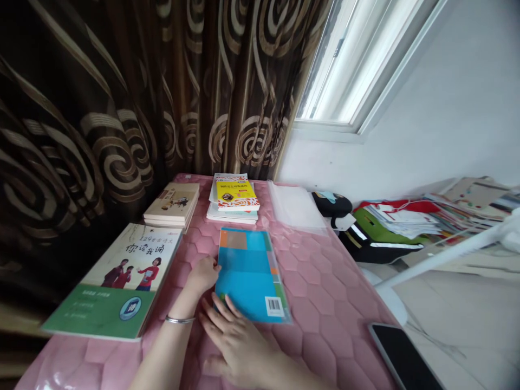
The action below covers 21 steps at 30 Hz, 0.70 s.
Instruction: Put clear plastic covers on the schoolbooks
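A blue book [246,273] with a barcode label lies face down in the middle of the pink quilted table cover [320,325]. My left hand [202,277], with a silver bangle at its wrist, has its fingers curled in at the book's left edge, closed on it. Just below, my right hand [238,338] rests with fingers spread, the tips touching the lower left corner of the same book. A large green-and-white book [117,281] lies to the left of both hands.
Behind stand a beige book stack [173,203] and a pile topped by a yellow-and-white book [235,194]. Clear plastic sheets [296,206] lie at the back right. A phone [404,357] sits by the right edge, near a white pole [442,257]. Bags and papers [382,227] are beyond.
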### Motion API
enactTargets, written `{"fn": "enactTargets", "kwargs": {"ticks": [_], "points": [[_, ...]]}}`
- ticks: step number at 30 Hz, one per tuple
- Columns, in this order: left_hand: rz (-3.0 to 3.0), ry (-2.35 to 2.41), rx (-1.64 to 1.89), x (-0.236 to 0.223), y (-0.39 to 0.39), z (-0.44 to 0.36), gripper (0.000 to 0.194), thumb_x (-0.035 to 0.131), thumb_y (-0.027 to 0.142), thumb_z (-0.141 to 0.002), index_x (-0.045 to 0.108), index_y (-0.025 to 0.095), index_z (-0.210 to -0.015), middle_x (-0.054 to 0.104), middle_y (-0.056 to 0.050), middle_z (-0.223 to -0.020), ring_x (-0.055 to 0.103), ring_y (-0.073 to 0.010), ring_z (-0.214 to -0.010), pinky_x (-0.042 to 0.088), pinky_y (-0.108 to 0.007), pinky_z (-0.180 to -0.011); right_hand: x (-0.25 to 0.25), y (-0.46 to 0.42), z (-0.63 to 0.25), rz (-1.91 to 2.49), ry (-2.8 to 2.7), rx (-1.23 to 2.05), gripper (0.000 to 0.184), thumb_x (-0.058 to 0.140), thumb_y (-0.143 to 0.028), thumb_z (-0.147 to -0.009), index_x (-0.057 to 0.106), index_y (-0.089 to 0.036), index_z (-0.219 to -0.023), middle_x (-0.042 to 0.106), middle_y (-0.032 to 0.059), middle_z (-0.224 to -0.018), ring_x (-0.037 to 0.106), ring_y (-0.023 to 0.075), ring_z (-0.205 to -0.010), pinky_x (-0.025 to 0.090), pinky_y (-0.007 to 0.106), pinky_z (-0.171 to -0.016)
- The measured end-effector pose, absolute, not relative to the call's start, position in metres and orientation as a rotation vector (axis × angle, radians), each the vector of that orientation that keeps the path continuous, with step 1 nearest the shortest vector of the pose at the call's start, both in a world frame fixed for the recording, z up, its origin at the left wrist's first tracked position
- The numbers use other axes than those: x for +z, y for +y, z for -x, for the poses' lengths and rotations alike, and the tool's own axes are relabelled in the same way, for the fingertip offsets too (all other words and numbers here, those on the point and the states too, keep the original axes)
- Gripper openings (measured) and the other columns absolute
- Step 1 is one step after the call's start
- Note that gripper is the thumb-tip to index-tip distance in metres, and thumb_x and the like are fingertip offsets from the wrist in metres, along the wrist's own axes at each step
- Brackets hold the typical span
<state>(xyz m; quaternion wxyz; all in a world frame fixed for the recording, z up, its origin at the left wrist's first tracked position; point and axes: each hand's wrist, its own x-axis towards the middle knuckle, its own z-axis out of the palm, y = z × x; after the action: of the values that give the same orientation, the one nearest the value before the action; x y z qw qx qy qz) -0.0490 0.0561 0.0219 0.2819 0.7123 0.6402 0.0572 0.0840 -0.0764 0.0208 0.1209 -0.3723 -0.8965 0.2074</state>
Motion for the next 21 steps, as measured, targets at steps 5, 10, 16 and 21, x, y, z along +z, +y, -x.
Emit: {"fn": "enactTargets", "kwargs": {"ticks": [5, 10, 16, 21], "points": [[-1.916, 1.687, 0.183, 0.024, 0.056, 0.050, 0.021, 0.048, 0.023, -0.090, 0.065, 0.014, -0.098, 0.072, -0.014, -0.107, 0.066, -0.0238, -0.103, 0.044, -0.030, -0.079, 0.018, -0.039, -0.103, 1.358, -2.283, 0.632, 0.049, 0.029, -0.041, -0.101, 0.045, -0.021, -0.142, 0.042, 0.0060, -0.150, 0.038, 0.0178, -0.138, 0.033, 0.034, -0.114], [-1.902, 1.689, 0.198, 0.023, 0.057, 0.050, 0.021, 0.048, 0.023, -0.090, 0.065, 0.013, -0.098, 0.072, -0.015, -0.104, 0.065, -0.0244, -0.103, 0.044, -0.030, -0.079, -0.001, 0.027, -0.132, 1.562, -2.410, 0.292, 0.065, 0.027, -0.051, -0.099, 0.030, -0.010, -0.149, 0.022, 0.0112, -0.157, 0.014, 0.0239, -0.147, 0.012, 0.044, -0.121], [-1.859, 1.676, 0.219, 0.022, 0.057, 0.052, 0.021, 0.048, 0.025, -0.091, 0.063, 0.012, -0.098, 0.071, -0.014, -0.104, 0.065, -0.0241, -0.100, 0.045, -0.031, -0.080, -0.001, 0.079, -0.187, 2.028, -2.214, 0.210, 0.069, 0.016, -0.049, -0.100, 0.022, 0.000, -0.149, 0.015, 0.0169, -0.157, 0.012, 0.0243, -0.147, 0.013, 0.040, -0.120], [-1.833, 1.648, 0.271, 0.028, 0.056, 0.052, 0.017, 0.046, 0.022, -0.090, 0.060, 0.016, -0.084, 0.071, -0.008, -0.089, 0.067, -0.0199, -0.089, 0.047, -0.028, -0.074, 0.003, 0.068, -0.186, 2.088, -2.165, -0.007, 0.061, 0.026, -0.041, -0.100, 0.033, -0.002, -0.147, 0.021, 0.0167, -0.156, 0.012, 0.0293, -0.147, 0.009, 0.048, -0.119]]}}
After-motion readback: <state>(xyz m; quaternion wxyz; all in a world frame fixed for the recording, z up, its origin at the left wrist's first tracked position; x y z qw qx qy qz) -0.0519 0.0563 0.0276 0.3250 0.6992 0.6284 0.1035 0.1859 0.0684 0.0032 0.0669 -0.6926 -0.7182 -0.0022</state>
